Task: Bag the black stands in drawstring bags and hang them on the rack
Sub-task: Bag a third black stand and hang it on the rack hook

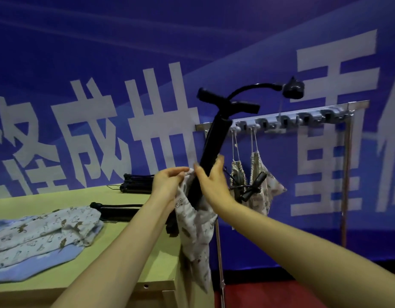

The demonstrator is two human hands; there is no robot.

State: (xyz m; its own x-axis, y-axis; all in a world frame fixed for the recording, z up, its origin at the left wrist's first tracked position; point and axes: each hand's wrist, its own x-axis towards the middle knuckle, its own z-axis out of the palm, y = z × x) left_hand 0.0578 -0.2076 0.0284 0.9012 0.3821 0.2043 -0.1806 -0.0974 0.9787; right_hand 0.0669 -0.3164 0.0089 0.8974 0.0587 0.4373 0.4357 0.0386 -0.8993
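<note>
Right grip [211,174] round stand [214,138], partly inside bag [192,223].

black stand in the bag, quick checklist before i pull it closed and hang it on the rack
1. Foot of the black stand inside the drawstring bag: ok.
2. Whole stand inside: not ok, the shaft and handle stick out above the mouth.
3. Grip of the left hand on the bag's rim: ok, pinching it.
4. Grip of the right hand on the shaft at the mouth: ok.
5. Free holder on the rack, right of the two hung bags: ok, several look free.
6. Drawstring within reach: cannot tell, no cord visible.
</note>
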